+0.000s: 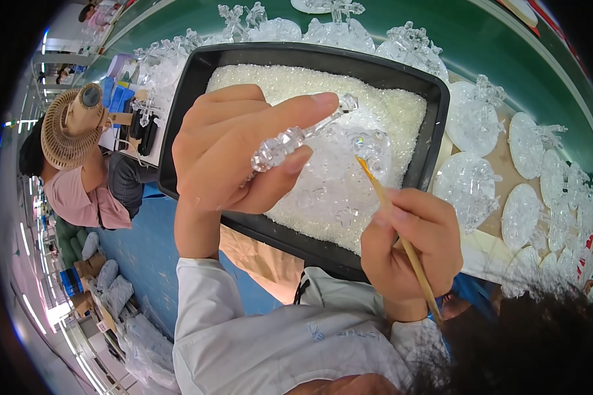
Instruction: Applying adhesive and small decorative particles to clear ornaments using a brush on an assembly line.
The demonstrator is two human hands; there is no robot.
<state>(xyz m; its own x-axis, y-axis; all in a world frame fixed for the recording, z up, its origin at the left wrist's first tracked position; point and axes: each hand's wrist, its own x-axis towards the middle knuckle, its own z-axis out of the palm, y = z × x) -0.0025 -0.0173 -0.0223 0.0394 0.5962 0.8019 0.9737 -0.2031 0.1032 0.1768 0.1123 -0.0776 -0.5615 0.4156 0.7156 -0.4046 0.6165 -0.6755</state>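
My left hand (221,141) is closed over the black tray (310,54), its thumb and fingers gripping a clear faceted ornament (278,150) by its knobbed stem. A rounded, glittering clear part shows beyond the fingers; whether it is all one piece I cannot tell. In my right hand (418,240) is a thin paintbrush (412,257) with a wooden handle, held like a pen. Its yellowish bristle tip points at the clear part, touching or very near it. White, sparkling granules (263,78) fill the tray beneath both hands.
Several clear round ornaments (468,187) with cross-shaped pieces stand along the right and far sides of the green table (494,46). A fan (72,128) is at the left, by a seated person in pink (92,194). Plastic-wrapped bundles (145,345) lie on the lower left.
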